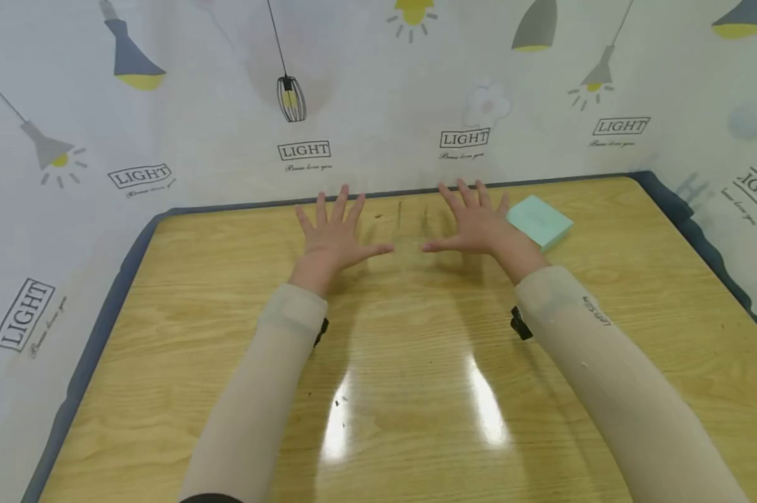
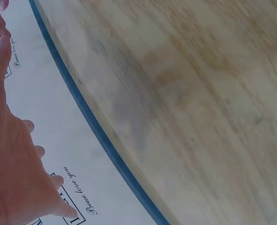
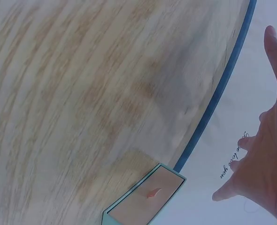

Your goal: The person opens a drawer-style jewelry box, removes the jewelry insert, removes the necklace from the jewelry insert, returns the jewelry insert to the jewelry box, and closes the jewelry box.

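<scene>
Table (image 1: 409,349): wood-grain top, smooth and glossy, reflects bright streaks. Wall covering (image 1: 378,84): matt, printed; paper or cloth, cannot tell. Sleeves (image 1: 246,412): smooth matt cloth. Box (image 1: 539,218): smooth, low sheen; card or plastic unclear. Blue edging (image 1: 664,195): matt.

Left hand (image 1: 334,241) and right hand (image 1: 479,227) out over wood-grain worktop (image 1: 164,314), near far edge; fingers splayed, thumbs pointing toward each other, tips apart. Pale green box (image 1: 539,219) just beside right hand. Beige sleeves (image 1: 246,412). Glare streaks between forearms. White backdrop (image 1: 378,112) behind, printed with lamps, "LIGHT".
</scene>
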Available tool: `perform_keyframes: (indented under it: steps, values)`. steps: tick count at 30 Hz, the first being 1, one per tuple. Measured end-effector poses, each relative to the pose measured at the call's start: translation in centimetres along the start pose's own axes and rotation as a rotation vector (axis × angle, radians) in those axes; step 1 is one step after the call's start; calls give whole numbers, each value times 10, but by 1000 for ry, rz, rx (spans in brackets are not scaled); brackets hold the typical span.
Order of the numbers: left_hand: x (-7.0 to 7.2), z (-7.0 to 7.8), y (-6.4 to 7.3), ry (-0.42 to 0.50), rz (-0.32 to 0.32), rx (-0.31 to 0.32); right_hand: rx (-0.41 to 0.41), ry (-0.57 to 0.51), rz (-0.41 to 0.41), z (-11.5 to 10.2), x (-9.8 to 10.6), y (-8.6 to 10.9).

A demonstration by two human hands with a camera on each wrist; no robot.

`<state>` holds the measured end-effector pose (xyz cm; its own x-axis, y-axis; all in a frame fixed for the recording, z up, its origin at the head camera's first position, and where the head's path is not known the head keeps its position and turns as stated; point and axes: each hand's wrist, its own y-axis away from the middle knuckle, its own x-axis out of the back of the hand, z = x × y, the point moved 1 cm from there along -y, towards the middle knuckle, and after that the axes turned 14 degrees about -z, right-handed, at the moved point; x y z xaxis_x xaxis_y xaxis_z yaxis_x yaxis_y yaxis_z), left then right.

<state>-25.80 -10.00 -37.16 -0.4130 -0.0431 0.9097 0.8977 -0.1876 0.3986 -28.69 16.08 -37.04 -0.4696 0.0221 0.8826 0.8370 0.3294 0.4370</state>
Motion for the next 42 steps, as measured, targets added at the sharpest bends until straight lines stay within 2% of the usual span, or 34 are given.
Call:
perform_keyframes:
  steps: [8, 20, 32, 42]
  values:
    - [3, -2, 3, -16, -1, 1, -4, 7, -3, 8, 2, 6]
    - [8, -6, 11, -48, 21, -15, -33, -50, -46, 31, 14, 16]
    - [10, -9, 16, -56, 31, -47, -56, -77, -46, 53, 10, 23]
    - [12, -11, 19, -31, 26, -77, -115, -86, -29, 72, 7, 28]
